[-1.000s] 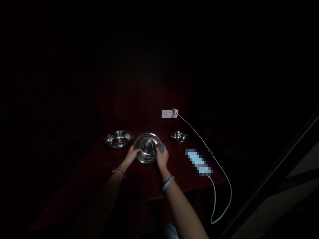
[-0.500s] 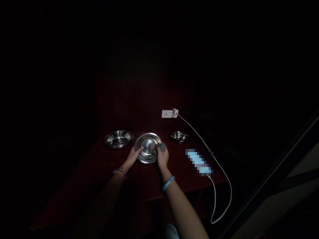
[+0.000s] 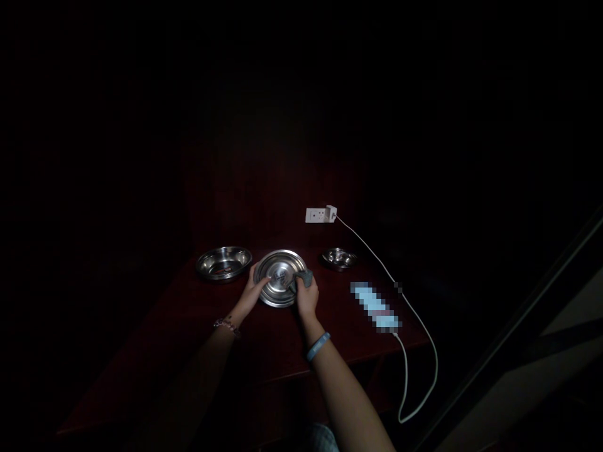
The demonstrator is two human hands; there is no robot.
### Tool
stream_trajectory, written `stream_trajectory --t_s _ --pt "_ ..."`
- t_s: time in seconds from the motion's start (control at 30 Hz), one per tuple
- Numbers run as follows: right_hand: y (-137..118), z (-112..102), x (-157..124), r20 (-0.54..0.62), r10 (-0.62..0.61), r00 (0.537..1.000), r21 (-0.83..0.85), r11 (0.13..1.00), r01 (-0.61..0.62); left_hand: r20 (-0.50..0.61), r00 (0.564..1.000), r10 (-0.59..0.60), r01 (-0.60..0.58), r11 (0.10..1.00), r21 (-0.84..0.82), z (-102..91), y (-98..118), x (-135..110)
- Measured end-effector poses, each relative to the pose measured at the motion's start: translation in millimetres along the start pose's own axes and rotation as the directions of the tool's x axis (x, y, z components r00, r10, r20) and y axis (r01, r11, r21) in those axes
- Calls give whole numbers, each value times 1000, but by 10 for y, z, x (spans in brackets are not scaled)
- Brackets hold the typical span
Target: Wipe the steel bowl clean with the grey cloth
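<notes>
Between my two hands a round, shiny metal plate is held tilted above the table, its inner side toward me. My left hand grips its left rim, thumb over the inside and fingers partly hidden behind. At the right rim my right hand is closed on a grey cloth, which is pressed against the plate's edge. To the left stand metal dishes, seemingly stacked, with a reddish mark inside. A smaller metal bowl sits to the right.
On the dark red table a pixelated, lit phone-like object lies at the right. Its white cable loops past the table's edge up to a charger in a wall socket. The surroundings are very dark.
The plate has shifted and tilted slightly in my hands. My left fingers now show more along its left rim. The cloth stays at the right edge; the other dishes have not moved.
</notes>
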State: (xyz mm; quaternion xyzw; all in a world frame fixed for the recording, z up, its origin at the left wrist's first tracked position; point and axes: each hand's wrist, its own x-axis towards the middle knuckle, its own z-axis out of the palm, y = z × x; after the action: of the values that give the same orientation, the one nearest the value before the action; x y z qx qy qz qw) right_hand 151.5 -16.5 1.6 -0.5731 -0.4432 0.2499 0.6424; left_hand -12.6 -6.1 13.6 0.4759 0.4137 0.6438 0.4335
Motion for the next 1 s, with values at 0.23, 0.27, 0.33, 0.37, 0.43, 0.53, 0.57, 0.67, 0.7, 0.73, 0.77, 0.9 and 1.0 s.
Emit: stream_trajectory --t_s 0.23,0.27,0.33,0.37,0.43,0.53,0.57,0.67,0.7,0.73,0.77,0.9,1.0 --pt "1 1 -9 -10 -30 999 28 999 31 36 996 78 -78 997 -7 -12 -58 22" --pt "7 2 -8 -11 -34 999 26 999 34 39 997 70 -70 997 -12 -6 -64 21" --pt "20 2 -5 -13 -38 999 21 999 38 34 998 51 -51 999 -19 6 -75 17" --pt "26 2 -3 -14 -40 999 20 999 40 32 999 41 -41 999 -21 11 -78 16" --pt "34 2 -2 -16 -39 999 20 999 39 34 999 12 -11 1000 -22 20 -75 12" --pt "39 9 -4 1 -25 1000 18 1000 25 43 998 -55 56 998 -11 25 -27 2" --pt "39 15 -6 14 -15 1000 14 1000 15 41 996 -77 77 997 -4 25 2 -4" --pt "42 42 -17 59 11 998 -2 1000 -11 20 995 -93 93 996 10 18 106 -22" --pt "42 53 -22 70 13 997 -5 1000 -13 14 995 -97 97 995 8 15 136 -26" --pt "43 63 -28 81 11 997 -7 1000 -11 1 995 -103 103 995 5 12 159 -28" --pt "43 71 -33 92 7 996 -6 1000 -6 -19 994 -105 105 994 3 9 174 -27" --pt "45 79 -45 142 9 990 -23 1000 -6 -96 992 -87 86 996 -9 5 162 -7" --pt "43 66 -44 155 10 988 -51 999 -2 -108 989 -103 102 995 -7 1 127 13"
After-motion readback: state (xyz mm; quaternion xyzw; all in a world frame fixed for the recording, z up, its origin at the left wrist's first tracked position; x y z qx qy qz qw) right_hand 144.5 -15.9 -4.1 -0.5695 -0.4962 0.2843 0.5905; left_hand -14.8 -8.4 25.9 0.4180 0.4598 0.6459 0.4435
